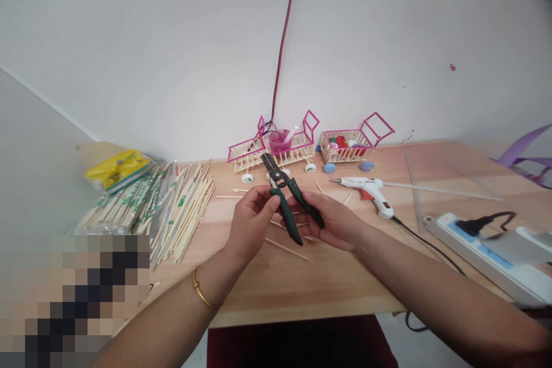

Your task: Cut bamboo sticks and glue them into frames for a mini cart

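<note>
Wire strippers [282, 182] with dark green handles are held up over the table, their dark jaws pointing away and slightly left. My left hand [255, 215] grips the left handle near the pivot, thumb on top. Around the right handle my right hand [334, 218] is closed, with some fingers hidden under the tool. Several thin wooden sticks [287, 249] lie on the table beneath and beside the hands. Behind the tool stand small carts made of sticks with pink edges: a left cart [245, 152], a middle cart [297, 152] and a right cart [345, 146] on blue wheels.
A white glue gun [366, 188] lies right of the hands, its cord running toward a power strip [487, 253]. Bundles of sticks [185, 207] and a yellow packet [121, 169] lie at left. A purple ribbon-like object [521, 146] is at far right. The wall borders the table's back.
</note>
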Demonstrator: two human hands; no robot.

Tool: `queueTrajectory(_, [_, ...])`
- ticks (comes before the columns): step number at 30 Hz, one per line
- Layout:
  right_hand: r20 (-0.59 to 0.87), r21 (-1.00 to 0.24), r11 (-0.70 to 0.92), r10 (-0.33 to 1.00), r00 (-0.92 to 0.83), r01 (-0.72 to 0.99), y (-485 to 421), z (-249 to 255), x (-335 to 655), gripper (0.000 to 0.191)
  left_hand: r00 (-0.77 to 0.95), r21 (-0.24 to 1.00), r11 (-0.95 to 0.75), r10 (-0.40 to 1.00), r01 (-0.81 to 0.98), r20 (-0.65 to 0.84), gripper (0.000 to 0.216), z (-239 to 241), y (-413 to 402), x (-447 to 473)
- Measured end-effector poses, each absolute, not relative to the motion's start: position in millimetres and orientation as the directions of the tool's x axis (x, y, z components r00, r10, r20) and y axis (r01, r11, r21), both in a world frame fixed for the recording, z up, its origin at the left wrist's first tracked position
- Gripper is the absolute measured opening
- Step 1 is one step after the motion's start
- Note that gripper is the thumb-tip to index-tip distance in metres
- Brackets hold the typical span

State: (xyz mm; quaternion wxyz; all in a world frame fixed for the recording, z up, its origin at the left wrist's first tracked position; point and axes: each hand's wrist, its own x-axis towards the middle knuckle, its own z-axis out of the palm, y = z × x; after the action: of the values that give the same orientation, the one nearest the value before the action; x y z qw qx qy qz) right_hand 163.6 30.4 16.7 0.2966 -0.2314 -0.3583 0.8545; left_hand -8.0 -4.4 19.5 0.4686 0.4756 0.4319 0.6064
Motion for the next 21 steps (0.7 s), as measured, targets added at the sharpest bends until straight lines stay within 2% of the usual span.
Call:
queueTrajectory(3, [-0.176, -0.769, -0.527, 0.719, -0.673, -0.362, 29.5, 12.2, 161.4, 0.031, -0.101, 0.969, -0.140, 0.987, -0.202, 0.121, 0.018, 18.4, -4.3, -7.4])
queueTrajectory(11, [-0.233, -0.683, -0.651, 0.624, -0.745, -0.332, 27.8, 17.9, 161.4, 0.030, -0.083, 0.948, -0.114, 0.992, -0.299, 0.093, 0.021, 19.1, -4.1, -6.4])
queueTrajectory(14, [-0.227, -0.691, -0.646, 0.620, -0.751, -0.324, 26.8, 17.7, 161.5, 0.030, -0.081, 0.945, -0.119, 0.992, -0.305, 0.098, 0.020, 17.1, -2.9, -6.5])
queueTrajectory(16, [-0.191, -0.745, -0.580, 0.659, -0.727, -0.329, 25.8, 16.1, 161.4, 0.028, -0.083, 0.943, -0.126, 0.991, -0.307, 0.105, 0.019, 15.7, -2.0, -6.8])
queueTrajectory(18, [-0.137, -0.845, -0.439, 0.732, -0.668, -0.307, 25.1, 14.4, 161.5, 0.026, -0.080, 0.947, -0.129, 0.991, -0.294, 0.110, 0.019, 14.3, -1.4, -7.0])
queueTrajectory(21, [-0.070, -0.980, -0.157, 0.851, -0.521, -0.124, 25.2, 13.7, 163.3, 0.025, -0.059, 0.955, -0.127, 0.992, -0.269, 0.116, 0.020, 12.2, -1.1, -7.2])
